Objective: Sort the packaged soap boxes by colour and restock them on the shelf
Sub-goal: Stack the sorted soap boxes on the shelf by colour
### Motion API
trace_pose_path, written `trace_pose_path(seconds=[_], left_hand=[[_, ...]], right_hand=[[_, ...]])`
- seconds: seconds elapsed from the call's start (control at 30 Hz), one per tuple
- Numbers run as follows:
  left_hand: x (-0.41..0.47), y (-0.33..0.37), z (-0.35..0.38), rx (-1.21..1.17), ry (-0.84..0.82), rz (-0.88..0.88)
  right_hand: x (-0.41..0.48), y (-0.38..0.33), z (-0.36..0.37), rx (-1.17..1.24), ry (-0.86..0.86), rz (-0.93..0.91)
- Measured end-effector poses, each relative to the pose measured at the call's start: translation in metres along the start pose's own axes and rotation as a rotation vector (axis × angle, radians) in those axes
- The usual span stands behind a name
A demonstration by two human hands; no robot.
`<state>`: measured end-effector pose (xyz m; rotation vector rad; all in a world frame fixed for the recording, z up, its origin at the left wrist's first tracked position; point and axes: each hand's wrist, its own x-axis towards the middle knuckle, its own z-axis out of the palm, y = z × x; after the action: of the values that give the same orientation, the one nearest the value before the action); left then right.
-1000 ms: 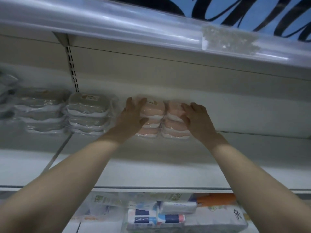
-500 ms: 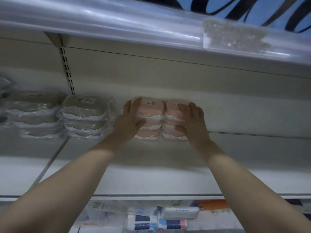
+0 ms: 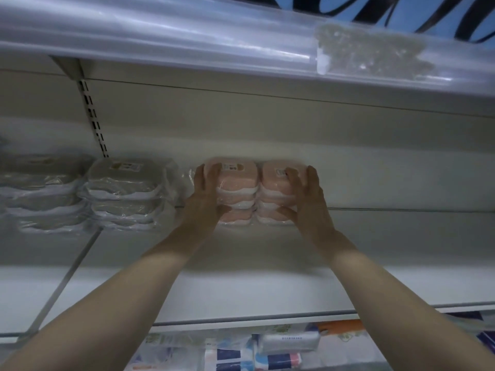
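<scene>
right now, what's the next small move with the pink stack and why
Probably let go and draw back: the left hand and right hand grip the pink soap boxes, which sit level on the shelf, apart from the grey soap boxes.

Right of the right hand (image 3: pixel 308 202) the shelf (image 3: pixel 388 245) offers open room, while left of the left hand (image 3: pixel 206 199) only a narrow gap, seemingly holding loose wrap, separates the pink stacks (image 3: pixel 241 183) from the grey stacks (image 3: pixel 123 188), and the upper shelf (image 3: pixel 187 36) hangs overhead.
</scene>
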<state>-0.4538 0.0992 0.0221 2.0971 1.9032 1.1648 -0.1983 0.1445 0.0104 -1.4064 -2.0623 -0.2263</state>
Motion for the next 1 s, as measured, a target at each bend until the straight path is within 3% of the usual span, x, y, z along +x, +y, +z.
trace_pose_path(seconds=[0.23,0.53,0.7,0.8,1.0], left_hand=[[0.005,-0.003,-0.004,0.054,-0.044,0.033],[-0.024,0.009,-0.026,0.548,-0.018,0.093],[-0.034,0.008,-0.012,0.641,0.14,0.396],[-0.025,0.008,-0.002,0.656,0.144,0.558],[-0.004,-0.005,0.017,0.687,0.104,0.568]], right_hand=[[0.015,0.0,-0.021,-0.203,-0.074,-0.024],[-0.011,-0.01,-0.031,-0.218,0.054,-0.03],[-0.019,-0.015,-0.033,-0.272,0.058,-0.062],[-0.021,-0.02,-0.031,-0.345,0.027,-0.147],[-0.015,-0.036,-0.008,-0.464,-0.049,-0.128]])
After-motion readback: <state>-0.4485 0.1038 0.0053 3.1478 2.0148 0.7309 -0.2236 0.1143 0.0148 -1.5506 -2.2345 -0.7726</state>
